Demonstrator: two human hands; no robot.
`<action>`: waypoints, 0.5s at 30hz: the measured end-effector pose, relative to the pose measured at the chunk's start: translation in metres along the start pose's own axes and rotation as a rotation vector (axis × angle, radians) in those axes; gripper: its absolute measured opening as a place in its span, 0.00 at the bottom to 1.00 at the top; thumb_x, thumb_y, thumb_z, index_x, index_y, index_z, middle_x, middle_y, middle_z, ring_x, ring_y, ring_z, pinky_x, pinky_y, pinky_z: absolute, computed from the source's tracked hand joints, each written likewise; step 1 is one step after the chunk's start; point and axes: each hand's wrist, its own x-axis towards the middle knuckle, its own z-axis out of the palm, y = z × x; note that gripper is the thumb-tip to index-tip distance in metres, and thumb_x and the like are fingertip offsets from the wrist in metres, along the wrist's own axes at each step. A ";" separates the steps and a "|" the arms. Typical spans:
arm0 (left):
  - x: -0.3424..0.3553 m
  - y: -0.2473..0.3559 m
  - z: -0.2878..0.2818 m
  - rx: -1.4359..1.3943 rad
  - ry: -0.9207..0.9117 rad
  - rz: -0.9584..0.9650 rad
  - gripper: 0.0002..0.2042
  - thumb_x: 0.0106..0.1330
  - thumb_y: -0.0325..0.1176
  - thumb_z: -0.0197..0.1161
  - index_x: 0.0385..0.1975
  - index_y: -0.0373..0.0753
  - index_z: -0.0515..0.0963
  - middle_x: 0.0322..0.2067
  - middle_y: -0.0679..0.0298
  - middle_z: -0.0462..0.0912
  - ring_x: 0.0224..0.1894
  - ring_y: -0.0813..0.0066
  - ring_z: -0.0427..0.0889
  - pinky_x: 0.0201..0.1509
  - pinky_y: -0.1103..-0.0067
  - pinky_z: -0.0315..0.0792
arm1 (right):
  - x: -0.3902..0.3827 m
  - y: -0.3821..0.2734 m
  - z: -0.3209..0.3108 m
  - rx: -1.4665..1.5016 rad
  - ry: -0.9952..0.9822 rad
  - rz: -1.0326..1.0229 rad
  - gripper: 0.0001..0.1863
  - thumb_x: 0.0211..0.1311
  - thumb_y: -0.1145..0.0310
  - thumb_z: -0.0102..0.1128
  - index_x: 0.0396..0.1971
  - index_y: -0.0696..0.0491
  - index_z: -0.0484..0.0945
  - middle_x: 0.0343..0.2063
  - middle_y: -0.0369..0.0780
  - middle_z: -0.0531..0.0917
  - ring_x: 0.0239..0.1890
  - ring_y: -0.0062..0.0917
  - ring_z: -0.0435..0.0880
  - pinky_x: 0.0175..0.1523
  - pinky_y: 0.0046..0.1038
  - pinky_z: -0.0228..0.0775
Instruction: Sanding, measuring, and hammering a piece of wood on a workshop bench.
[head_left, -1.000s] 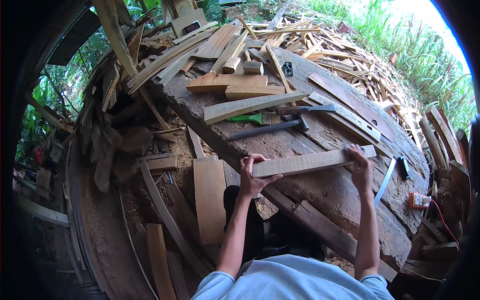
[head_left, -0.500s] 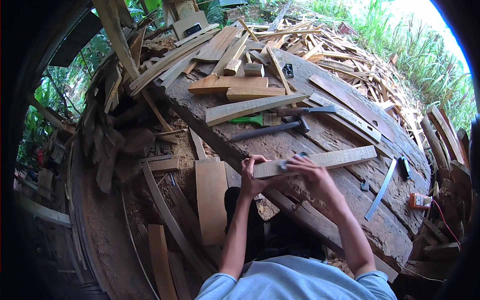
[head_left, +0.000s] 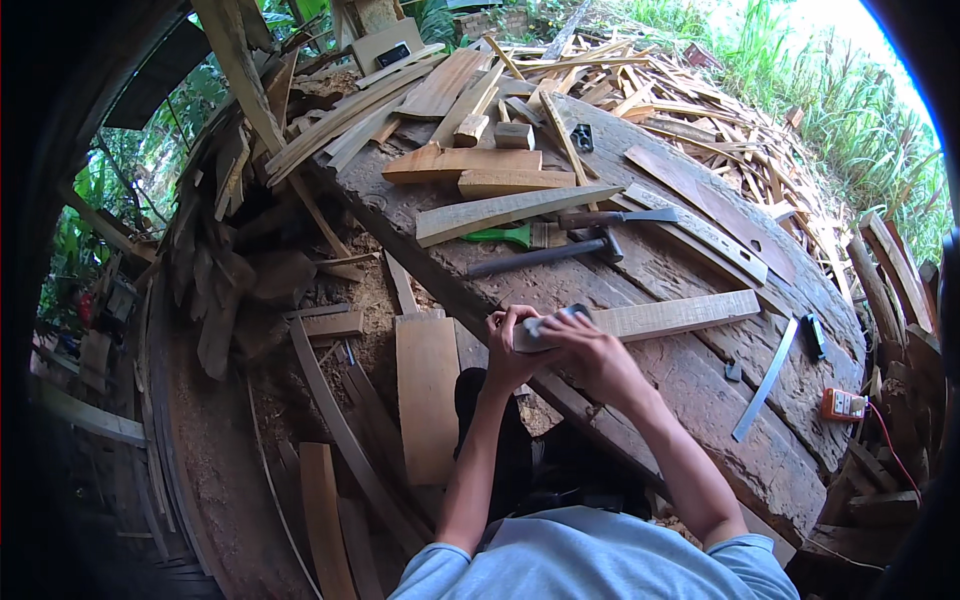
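Observation:
In my left hand is the near end of a long squared wooden bar, the fingers curled round it. The rest of the bar extends right over the rough workbench. On the bar's top face, close to my left hand, my right hand presses a small grey block; motion blur and the fingers hide its exact kind. Beyond both hands lie a hammer, a brush with a green handle and a broad-bladed chisel.
Wood offcuts cover the bench's far part. At right lie a metal ruler, a black-handled cutter and an orange meter with a red lead. Planks stand left of my legs; a scrap pile rises behind.
My right hand has slid left along the bar with the grey block, coming up against my left hand. The left hand keeps its grip; the view has shifted slightly.

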 end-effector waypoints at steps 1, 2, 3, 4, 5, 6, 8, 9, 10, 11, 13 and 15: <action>0.000 -0.001 0.000 -0.015 0.012 0.023 0.32 0.41 0.53 0.85 0.41 0.43 0.76 0.36 0.67 0.81 0.41 0.64 0.78 0.57 0.65 0.62 | 0.002 -0.004 0.004 0.065 -0.052 0.050 0.27 0.55 0.81 0.65 0.58 0.50 0.80 0.63 0.43 0.78 0.71 0.40 0.69 0.76 0.42 0.60; 0.000 -0.001 0.000 -0.035 0.003 0.009 0.32 0.40 0.53 0.85 0.41 0.43 0.76 0.36 0.67 0.81 0.40 0.64 0.78 0.56 0.65 0.63 | 0.002 -0.004 0.007 0.079 -0.047 -0.005 0.28 0.55 0.81 0.65 0.58 0.50 0.80 0.63 0.43 0.78 0.71 0.39 0.68 0.77 0.43 0.59; 0.000 -0.001 0.000 -0.026 -0.005 0.002 0.32 0.39 0.51 0.85 0.41 0.43 0.75 0.36 0.67 0.82 0.41 0.64 0.79 0.57 0.64 0.63 | -0.002 0.000 0.001 0.095 -0.057 0.037 0.27 0.55 0.82 0.64 0.57 0.51 0.80 0.63 0.42 0.78 0.71 0.39 0.69 0.77 0.43 0.59; 0.000 -0.001 -0.001 -0.040 0.014 0.027 0.32 0.39 0.51 0.85 0.41 0.43 0.75 0.36 0.67 0.82 0.41 0.64 0.79 0.57 0.64 0.63 | -0.010 0.008 -0.009 0.060 -0.023 -0.014 0.26 0.55 0.83 0.63 0.56 0.51 0.81 0.62 0.42 0.79 0.71 0.38 0.70 0.77 0.43 0.59; 0.000 -0.001 -0.001 -0.025 0.004 0.008 0.33 0.40 0.51 0.85 0.41 0.43 0.75 0.37 0.67 0.82 0.41 0.64 0.79 0.57 0.64 0.63 | -0.018 0.018 -0.022 -0.005 0.014 0.031 0.26 0.55 0.86 0.60 0.54 0.51 0.82 0.60 0.42 0.81 0.70 0.38 0.71 0.78 0.42 0.58; 0.000 0.000 -0.001 -0.010 -0.022 -0.017 0.33 0.40 0.52 0.85 0.42 0.44 0.75 0.37 0.67 0.82 0.41 0.64 0.79 0.57 0.64 0.63 | -0.026 0.031 -0.037 -0.030 0.076 0.077 0.27 0.54 0.89 0.56 0.53 0.52 0.83 0.59 0.43 0.82 0.68 0.40 0.74 0.77 0.41 0.61; 0.001 0.002 -0.002 -0.018 0.000 0.006 0.33 0.40 0.52 0.85 0.42 0.44 0.75 0.37 0.68 0.82 0.41 0.65 0.80 0.58 0.65 0.62 | -0.047 0.054 -0.074 0.058 0.251 0.288 0.27 0.53 0.90 0.50 0.50 0.53 0.85 0.56 0.46 0.83 0.65 0.38 0.78 0.75 0.40 0.62; 0.002 0.002 -0.002 -0.021 -0.023 0.001 0.33 0.40 0.53 0.85 0.42 0.44 0.75 0.37 0.68 0.83 0.42 0.65 0.80 0.58 0.65 0.62 | -0.059 0.063 -0.095 -0.158 0.317 0.427 0.26 0.53 0.90 0.48 0.49 0.55 0.86 0.55 0.47 0.84 0.67 0.37 0.76 0.75 0.38 0.62; 0.002 0.003 -0.002 -0.030 0.000 0.024 0.33 0.40 0.53 0.85 0.42 0.44 0.75 0.37 0.68 0.83 0.42 0.65 0.80 0.58 0.65 0.62 | -0.067 0.070 -0.111 -0.187 0.370 0.615 0.25 0.57 0.90 0.46 0.50 0.57 0.85 0.55 0.48 0.84 0.67 0.37 0.76 0.74 0.35 0.64; 0.002 0.003 -0.001 -0.028 0.002 0.021 0.33 0.40 0.53 0.85 0.42 0.44 0.75 0.36 0.68 0.83 0.42 0.65 0.79 0.58 0.64 0.62 | -0.070 0.074 -0.122 -0.202 0.428 0.763 0.23 0.61 0.89 0.46 0.51 0.57 0.84 0.56 0.48 0.83 0.67 0.37 0.75 0.73 0.34 0.65; 0.002 0.003 0.000 -0.026 0.002 0.008 0.33 0.41 0.54 0.85 0.42 0.44 0.74 0.36 0.68 0.83 0.42 0.65 0.79 0.58 0.64 0.62 | -0.066 0.071 -0.123 -0.181 0.381 0.701 0.21 0.65 0.85 0.48 0.52 0.56 0.84 0.56 0.47 0.83 0.67 0.37 0.76 0.73 0.34 0.64; 0.002 0.001 0.001 0.046 -0.008 0.011 0.33 0.40 0.53 0.85 0.42 0.45 0.74 0.36 0.68 0.82 0.42 0.64 0.78 0.58 0.63 0.62 | -0.047 0.055 -0.095 -0.133 0.226 0.592 0.23 0.65 0.85 0.46 0.52 0.54 0.85 0.55 0.47 0.84 0.65 0.38 0.78 0.72 0.35 0.66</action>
